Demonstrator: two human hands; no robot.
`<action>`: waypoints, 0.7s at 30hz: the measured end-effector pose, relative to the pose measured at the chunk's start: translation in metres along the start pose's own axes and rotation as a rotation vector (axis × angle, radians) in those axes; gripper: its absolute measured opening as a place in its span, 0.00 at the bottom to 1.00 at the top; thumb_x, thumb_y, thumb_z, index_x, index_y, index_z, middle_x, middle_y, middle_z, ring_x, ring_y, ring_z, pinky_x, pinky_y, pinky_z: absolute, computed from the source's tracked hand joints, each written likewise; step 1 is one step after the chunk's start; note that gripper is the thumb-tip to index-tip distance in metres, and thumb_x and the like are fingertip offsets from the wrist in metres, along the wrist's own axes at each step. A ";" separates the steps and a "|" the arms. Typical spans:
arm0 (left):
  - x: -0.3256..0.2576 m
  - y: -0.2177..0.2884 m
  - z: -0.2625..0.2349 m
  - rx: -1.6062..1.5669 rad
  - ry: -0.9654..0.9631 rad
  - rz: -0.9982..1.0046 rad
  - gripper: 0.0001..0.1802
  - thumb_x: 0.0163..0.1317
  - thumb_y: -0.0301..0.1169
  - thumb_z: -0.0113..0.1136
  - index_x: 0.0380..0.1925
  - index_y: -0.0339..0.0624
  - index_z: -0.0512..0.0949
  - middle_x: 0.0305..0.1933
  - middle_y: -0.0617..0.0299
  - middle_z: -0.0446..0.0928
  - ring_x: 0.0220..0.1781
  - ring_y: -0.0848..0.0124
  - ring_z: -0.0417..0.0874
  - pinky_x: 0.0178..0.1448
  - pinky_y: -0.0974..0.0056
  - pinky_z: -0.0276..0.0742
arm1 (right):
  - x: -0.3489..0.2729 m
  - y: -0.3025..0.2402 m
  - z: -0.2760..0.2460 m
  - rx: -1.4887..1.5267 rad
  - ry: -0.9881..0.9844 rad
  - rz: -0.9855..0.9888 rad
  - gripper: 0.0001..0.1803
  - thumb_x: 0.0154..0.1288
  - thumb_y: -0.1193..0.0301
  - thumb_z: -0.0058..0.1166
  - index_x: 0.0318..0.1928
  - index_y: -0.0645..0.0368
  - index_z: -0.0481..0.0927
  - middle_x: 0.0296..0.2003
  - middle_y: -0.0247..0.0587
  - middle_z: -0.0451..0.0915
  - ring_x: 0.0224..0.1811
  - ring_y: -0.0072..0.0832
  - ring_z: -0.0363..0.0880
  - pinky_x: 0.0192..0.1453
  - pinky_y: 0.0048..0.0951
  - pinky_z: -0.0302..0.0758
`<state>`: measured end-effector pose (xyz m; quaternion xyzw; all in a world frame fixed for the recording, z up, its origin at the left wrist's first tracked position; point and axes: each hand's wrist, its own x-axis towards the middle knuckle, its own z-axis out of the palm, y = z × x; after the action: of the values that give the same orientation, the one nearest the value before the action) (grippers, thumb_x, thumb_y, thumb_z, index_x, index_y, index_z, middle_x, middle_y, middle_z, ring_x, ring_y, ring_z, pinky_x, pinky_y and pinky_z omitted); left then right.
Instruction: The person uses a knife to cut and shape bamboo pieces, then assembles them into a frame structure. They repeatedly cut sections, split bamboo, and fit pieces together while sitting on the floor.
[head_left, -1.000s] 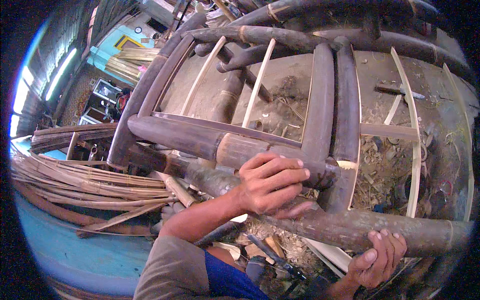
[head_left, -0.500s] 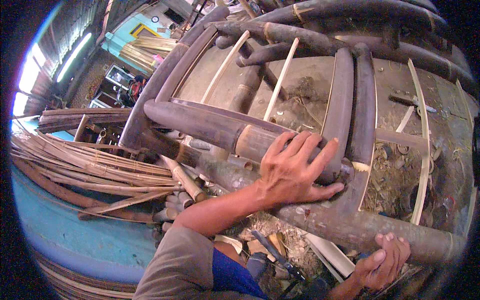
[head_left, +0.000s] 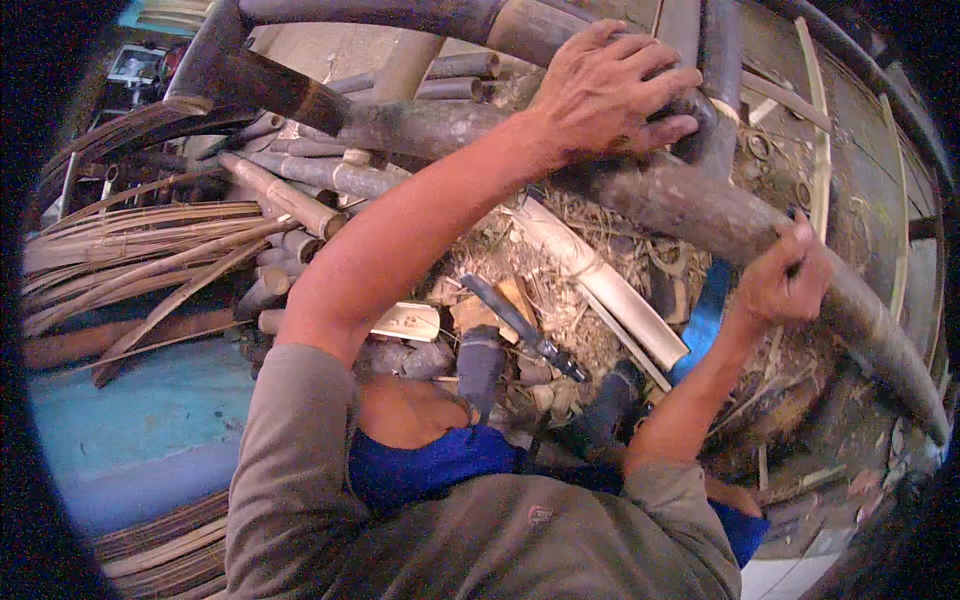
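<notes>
My left hand (head_left: 620, 90) is draped over the end of a dark bamboo rail (head_left: 450, 18), its fingers bent round the top. The rail belongs to a bamboo frame. In front of it runs a thicker bamboo pole (head_left: 690, 205), which passes below my left wrist and curves away to the right. My right hand (head_left: 790, 275) is closed at the near side of this thick pole. Something small and dark shows at its fingertips, too small to name.
Split bamboo (head_left: 600, 275) lies among shavings below the pole, beside a dark long tool (head_left: 515, 320) and a blue strip (head_left: 708, 310). Bamboo offcuts (head_left: 285, 190) and a bundle of bamboo strips (head_left: 150, 240) are at left, near a teal surface (head_left: 130, 400).
My view has tilted down, so the frame sits higher in it and my torso shows. My left hand stays on the rail. My right hand has closed, with its fingers against the thick pole.
</notes>
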<state>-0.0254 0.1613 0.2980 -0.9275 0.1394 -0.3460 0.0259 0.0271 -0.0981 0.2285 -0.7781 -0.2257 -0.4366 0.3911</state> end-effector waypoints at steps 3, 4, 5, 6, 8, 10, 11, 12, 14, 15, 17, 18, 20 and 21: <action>-0.021 0.002 -0.018 -0.253 0.018 0.074 0.20 0.61 0.40 0.66 0.52 0.50 0.79 0.63 0.55 0.74 0.66 0.53 0.74 0.71 0.49 0.69 | 0.003 0.006 0.004 -0.037 0.014 0.010 0.12 0.70 0.66 0.55 0.37 0.60 0.87 0.30 0.49 0.84 0.31 0.47 0.81 0.39 0.45 0.76; -0.034 0.003 -0.030 -0.238 0.025 0.062 0.20 0.59 0.36 0.67 0.52 0.49 0.79 0.62 0.55 0.75 0.65 0.53 0.75 0.69 0.50 0.71 | 0.004 0.008 0.005 -0.059 0.032 -0.005 0.12 0.69 0.65 0.55 0.38 0.60 0.87 0.30 0.49 0.84 0.31 0.48 0.81 0.39 0.45 0.76; -0.049 0.004 -0.040 -0.232 0.041 0.053 0.20 0.58 0.33 0.68 0.51 0.49 0.79 0.61 0.55 0.76 0.63 0.54 0.76 0.66 0.51 0.74 | 0.006 0.011 0.004 -0.092 0.052 -0.026 0.12 0.69 0.65 0.56 0.39 0.60 0.87 0.30 0.50 0.84 0.32 0.49 0.80 0.39 0.46 0.76; -0.072 0.006 -0.053 -0.263 0.022 -0.018 0.19 0.56 0.30 0.68 0.49 0.48 0.80 0.60 0.55 0.76 0.62 0.54 0.77 0.64 0.51 0.75 | 0.007 0.009 0.004 -0.108 0.020 -0.017 0.12 0.68 0.65 0.56 0.39 0.60 0.87 0.31 0.50 0.84 0.32 0.49 0.80 0.40 0.47 0.76; -0.119 0.010 -0.067 -0.305 -0.001 -0.121 0.18 0.53 0.26 0.69 0.46 0.47 0.80 0.57 0.55 0.77 0.59 0.54 0.78 0.61 0.50 0.76 | 0.009 0.004 0.001 -0.148 -0.043 -0.012 0.12 0.67 0.65 0.57 0.41 0.60 0.86 0.31 0.50 0.84 0.33 0.50 0.80 0.41 0.49 0.76; -0.167 0.019 -0.074 -0.216 0.017 -0.199 0.18 0.50 0.25 0.70 0.43 0.46 0.81 0.55 0.55 0.78 0.57 0.52 0.78 0.61 0.49 0.75 | 0.007 -0.003 -0.006 -0.140 -0.065 -0.019 0.13 0.69 0.66 0.58 0.45 0.61 0.85 0.38 0.50 0.85 0.41 0.46 0.82 0.48 0.44 0.77; -0.196 0.026 -0.079 -0.119 0.038 -0.253 0.18 0.49 0.25 0.70 0.42 0.46 0.81 0.55 0.54 0.77 0.58 0.51 0.77 0.62 0.49 0.74 | 0.002 -0.010 -0.005 -0.102 -0.041 -0.030 0.13 0.69 0.66 0.57 0.46 0.61 0.85 0.39 0.50 0.85 0.42 0.47 0.82 0.50 0.43 0.77; -0.231 0.034 -0.077 -0.090 0.044 -0.337 0.18 0.48 0.26 0.71 0.42 0.46 0.81 0.56 0.53 0.76 0.60 0.49 0.76 0.63 0.47 0.73 | -0.005 -0.020 -0.003 -0.057 -0.026 -0.041 0.13 0.69 0.67 0.57 0.47 0.61 0.85 0.40 0.50 0.85 0.43 0.47 0.81 0.51 0.43 0.76; -0.290 0.054 -0.080 -0.075 -0.108 -0.508 0.22 0.46 0.29 0.72 0.44 0.46 0.81 0.61 0.47 0.73 0.65 0.45 0.71 0.67 0.43 0.69 | -0.026 -0.043 -0.015 -0.091 -0.014 -0.066 0.13 0.68 0.68 0.57 0.48 0.62 0.83 0.43 0.51 0.84 0.46 0.50 0.81 0.55 0.46 0.75; -0.314 0.060 -0.075 -0.072 -0.179 -0.599 0.26 0.46 0.30 0.72 0.49 0.46 0.80 0.63 0.47 0.71 0.66 0.44 0.69 0.69 0.43 0.67 | -0.041 -0.057 -0.020 -0.097 -0.026 -0.085 0.14 0.67 0.67 0.57 0.47 0.62 0.83 0.43 0.52 0.84 0.47 0.52 0.81 0.56 0.50 0.75; -0.349 0.061 -0.063 -0.040 -0.293 -0.748 0.35 0.45 0.31 0.73 0.58 0.49 0.76 0.67 0.45 0.66 0.70 0.43 0.64 0.72 0.43 0.63 | -0.110 -0.061 -0.021 -0.004 -0.287 0.153 0.13 0.67 0.66 0.57 0.45 0.63 0.82 0.42 0.54 0.84 0.45 0.52 0.81 0.52 0.49 0.76; -0.363 0.056 -0.058 -0.010 -0.347 -0.808 0.40 0.45 0.32 0.74 0.63 0.51 0.73 0.69 0.45 0.63 0.71 0.42 0.61 0.74 0.43 0.60 | -0.139 -0.073 -0.020 0.031 -0.538 0.202 0.13 0.67 0.65 0.57 0.43 0.63 0.82 0.41 0.55 0.83 0.45 0.52 0.82 0.50 0.48 0.77; -0.393 0.036 -0.050 0.103 -0.449 -0.845 0.50 0.43 0.35 0.77 0.71 0.56 0.65 0.72 0.44 0.60 0.73 0.42 0.59 0.75 0.42 0.57 | -0.197 -0.088 -0.017 -0.113 -1.021 0.156 0.17 0.68 0.59 0.55 0.43 0.62 0.82 0.39 0.56 0.83 0.44 0.51 0.83 0.44 0.48 0.80; -0.403 0.028 -0.049 0.091 -0.443 -0.854 0.51 0.44 0.35 0.77 0.72 0.57 0.64 0.72 0.45 0.59 0.74 0.42 0.58 0.76 0.42 0.57 | -0.218 -0.090 -0.022 -0.148 -1.177 0.228 0.19 0.67 0.56 0.54 0.45 0.61 0.82 0.39 0.54 0.83 0.44 0.50 0.84 0.44 0.51 0.80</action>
<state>-0.3545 0.2486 0.0754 -0.9510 -0.2783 -0.1256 -0.0487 -0.1595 -0.0648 0.0861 -0.9334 -0.2885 0.0977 0.1897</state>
